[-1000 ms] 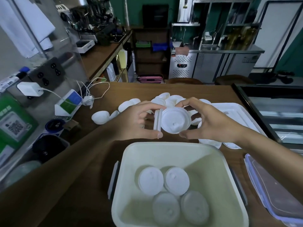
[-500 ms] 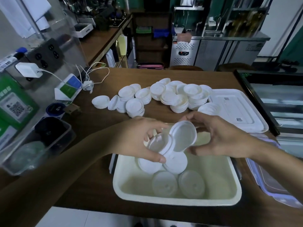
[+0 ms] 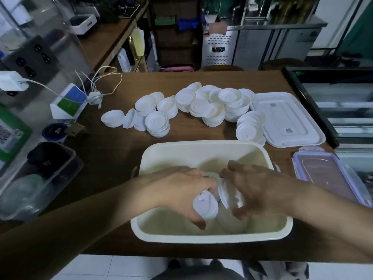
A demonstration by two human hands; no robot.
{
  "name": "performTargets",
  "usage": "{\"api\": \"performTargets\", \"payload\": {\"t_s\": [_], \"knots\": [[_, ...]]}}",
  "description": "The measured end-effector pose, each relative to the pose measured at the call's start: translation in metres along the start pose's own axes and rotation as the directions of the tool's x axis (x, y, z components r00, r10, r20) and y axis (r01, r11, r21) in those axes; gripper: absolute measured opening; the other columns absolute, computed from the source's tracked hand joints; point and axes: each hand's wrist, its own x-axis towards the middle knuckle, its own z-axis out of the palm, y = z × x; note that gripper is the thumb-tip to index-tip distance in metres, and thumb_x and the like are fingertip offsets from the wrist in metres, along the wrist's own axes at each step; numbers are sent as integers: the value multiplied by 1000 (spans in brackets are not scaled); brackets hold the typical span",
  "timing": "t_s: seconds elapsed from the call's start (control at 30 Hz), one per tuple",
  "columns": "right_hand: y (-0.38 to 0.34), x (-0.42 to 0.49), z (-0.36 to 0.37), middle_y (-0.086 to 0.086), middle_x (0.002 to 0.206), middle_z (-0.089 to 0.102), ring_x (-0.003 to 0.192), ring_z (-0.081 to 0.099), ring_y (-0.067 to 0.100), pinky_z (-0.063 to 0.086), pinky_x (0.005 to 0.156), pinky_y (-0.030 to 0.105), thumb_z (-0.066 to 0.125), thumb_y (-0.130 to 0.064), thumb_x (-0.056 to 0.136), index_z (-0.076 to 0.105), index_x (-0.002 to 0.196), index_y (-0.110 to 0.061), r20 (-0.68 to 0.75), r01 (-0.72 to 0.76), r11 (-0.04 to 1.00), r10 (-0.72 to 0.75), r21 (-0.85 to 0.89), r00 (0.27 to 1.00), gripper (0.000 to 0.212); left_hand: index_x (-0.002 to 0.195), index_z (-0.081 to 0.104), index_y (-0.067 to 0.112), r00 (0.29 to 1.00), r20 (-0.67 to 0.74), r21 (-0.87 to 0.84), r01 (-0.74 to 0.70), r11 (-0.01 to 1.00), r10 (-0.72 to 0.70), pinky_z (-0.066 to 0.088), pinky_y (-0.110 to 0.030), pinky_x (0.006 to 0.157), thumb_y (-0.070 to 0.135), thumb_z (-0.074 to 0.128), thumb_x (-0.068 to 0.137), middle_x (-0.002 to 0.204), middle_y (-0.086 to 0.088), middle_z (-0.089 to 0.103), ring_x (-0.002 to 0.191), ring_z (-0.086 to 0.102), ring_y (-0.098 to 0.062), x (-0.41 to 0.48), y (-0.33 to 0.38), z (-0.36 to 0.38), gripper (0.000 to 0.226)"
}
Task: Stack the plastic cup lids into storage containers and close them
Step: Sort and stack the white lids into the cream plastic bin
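Both my hands reach down into the cream storage container [image 3: 201, 147] at the table's near edge. My left hand [image 3: 181, 190] grips a small stack of white cup lids [image 3: 205, 207], tilted on edge. My right hand [image 3: 256, 188] holds another stack of white lids [image 3: 228, 196] beside it, fingers curled round them. The lids lying on the container's floor are mostly hidden under my hands. Several more stacks of white lids [image 3: 193, 108] lie across the middle of the table. The container's white cover [image 3: 286, 120] rests flat at the right.
A clear lid with purple rim [image 3: 331, 174] lies right of the container. At left stand a clear plastic box [image 3: 34, 178], a small card stand [image 3: 67, 104], a charger with white cables [image 3: 96, 93], and a transparent partition. A black display case [image 3: 333, 87] borders the right.
Both hands have dropped from above the table into the container with their lids. The camera has tipped back, showing more of the table and the loose lid stacks.
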Motion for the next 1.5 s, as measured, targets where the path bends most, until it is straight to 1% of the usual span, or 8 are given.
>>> {"api": "performTargets", "payload": {"t_s": [0.13,0.33,0.53,0.63,0.9,1.13,1.3,1.5], "knots": [[-1,8,9,-5,134,45,122,56,22,54,98,39,79,-49,80,43,140,-25,66,10,999,-7,-52,998,74,104,45,32,994,97,-32,-45,998,48,28,-29,72,48,93,71,108,10,47,96,41,-10,8,-1,2,61],[-3,16,22,-10,115,47,99,52,14,44,73,24,85,-45,78,47,132,-27,148,50,996,-38,-77,988,68,95,44,27,965,257,64,37,997,-52,48,-35,87,46,91,75,110,11,46,86,42,-11,23,1,20,54],[-1,22,26,-6,128,53,107,58,16,51,85,29,88,-50,73,52,132,-27,138,56,998,-52,-24,989,73,123,53,31,977,208,-23,-36,999,40,33,-27,72,48,93,73,116,11,46,105,45,-12,12,-8,10,67],[0,23,24,-5,127,53,108,58,17,48,85,27,86,-50,77,52,133,-26,136,52,998,-47,-36,990,70,132,56,30,984,171,-17,-50,999,52,37,-27,80,52,93,71,120,9,55,110,48,-13,13,-10,14,75],[5,23,21,-6,128,55,112,59,15,50,89,28,78,-38,89,56,133,-27,133,94,993,-84,-73,988,50,120,64,28,989,128,-12,-67,998,68,48,-32,84,40,84,85,110,14,54,107,55,-14,10,-15,20,42],[19,4,-9,-29,100,52,102,46,-7,41,77,9,77,-50,86,55,121,-43,-132,176,970,-155,165,979,41,112,67,33,999,-26,-138,-50,989,47,35,-8,71,48,83,84,96,20,55,91,45,15,-2,-24,-6,35],[31,-3,-35,-25,107,66,104,63,-3,55,86,27,86,-50,78,64,119,-40,-304,288,896,-185,339,934,48,105,71,37,983,-181,-264,-38,964,-11,53,-24,75,53,86,79,97,18,67,88,66,-3,-12,-43,-46,35],[35,13,-68,-12,105,71,98,67,13,54,83,28,89,-37,78,69,111,-36,-485,412,814,-189,409,854,38,103,77,26,910,-398,-422,-67,904,-118,47,-11,66,35,89,82,93,10,75,77,69,-4,-30,-74,-88,26]]}}
